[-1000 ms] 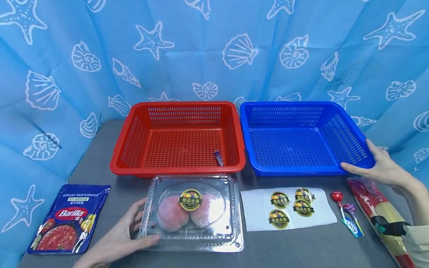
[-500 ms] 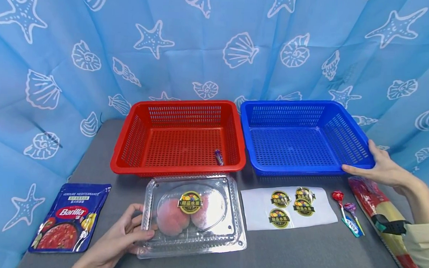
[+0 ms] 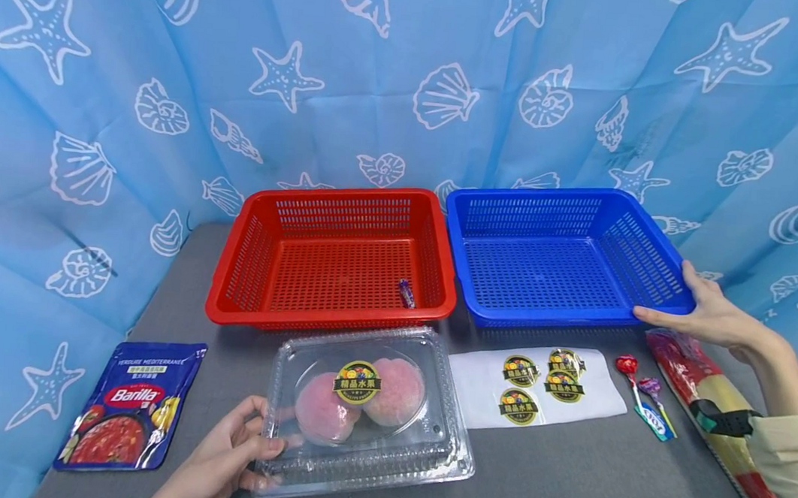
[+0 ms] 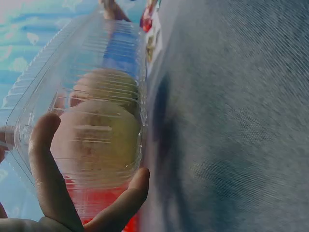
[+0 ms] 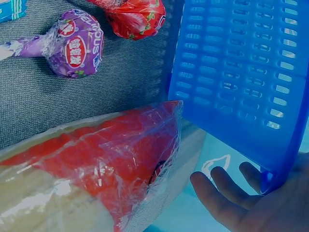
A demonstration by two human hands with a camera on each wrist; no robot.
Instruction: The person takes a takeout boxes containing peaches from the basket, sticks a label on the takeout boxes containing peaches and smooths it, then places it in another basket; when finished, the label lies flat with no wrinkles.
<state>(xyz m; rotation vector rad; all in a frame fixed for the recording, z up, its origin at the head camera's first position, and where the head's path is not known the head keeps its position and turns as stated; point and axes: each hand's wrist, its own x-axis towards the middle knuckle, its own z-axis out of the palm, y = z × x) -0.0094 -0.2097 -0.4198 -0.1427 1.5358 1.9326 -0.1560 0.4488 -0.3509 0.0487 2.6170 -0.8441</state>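
Note:
In the head view, my left hand [image 3: 229, 451] grips the left side of a clear plastic fruit box [image 3: 367, 477], thumb on the lid. Inside are two pink peaches [image 3: 394, 392] under a black and gold fruit sticker [image 3: 357, 382]. The left wrist view shows two fingers [image 4: 50, 169] against the box's ribbed side and a shadow on the grey cloth beside it. My right hand [image 3: 714, 307] holds the near right corner of the blue basket [image 3: 551, 315], thumb over its rim. In the right wrist view its fingers [image 5: 212, 198] reach beneath that rim.
A red basket [image 3: 327, 320] stands behind the box, a small purple-wrapped candy [image 3: 406, 293] inside. A Barilla sauce pouch [image 3: 133, 408] lies left. On the right are a sticker sheet [image 3: 475, 403], two lollipops [image 3: 626, 364], a small blue-green packet [image 3: 655, 422] and a long red-ended packet [image 3: 717, 386].
My left hand has tilted the fruit box and shifted it slightly right and nearer to me; the peaches have moved inside it. My right hand has stayed on the blue basket.

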